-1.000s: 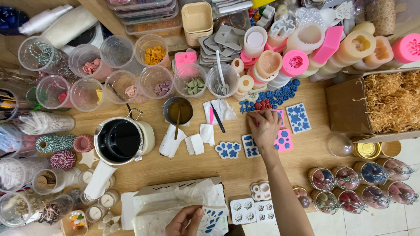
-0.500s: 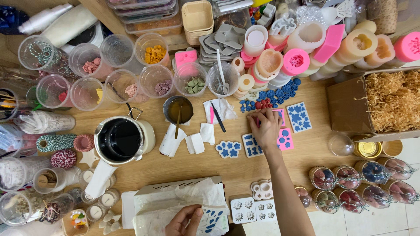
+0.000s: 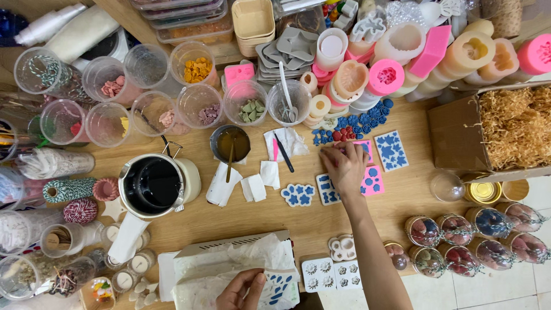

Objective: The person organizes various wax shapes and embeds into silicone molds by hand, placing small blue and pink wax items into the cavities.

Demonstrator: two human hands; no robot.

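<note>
The right hand (image 3: 345, 166) reaches far across the table (image 3: 258, 218), its fingers (image 3: 328, 152) curled down onto the pink mould (image 3: 373, 181) with blue shapes, whose long axis runs near to far; whether they pinch a piece I cannot tell. The loose blue wax flowers (image 3: 359, 123) lie just beyond the fingertips, while the left hand (image 3: 241, 291) at the near edge grips crumpled white paper (image 3: 252, 252), well apart

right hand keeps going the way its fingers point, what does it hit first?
Likely the loose blue and red wax pieces just beyond the right hand, whose fingertips are at the pink mould. Past those stand the stacked round moulds.
</note>
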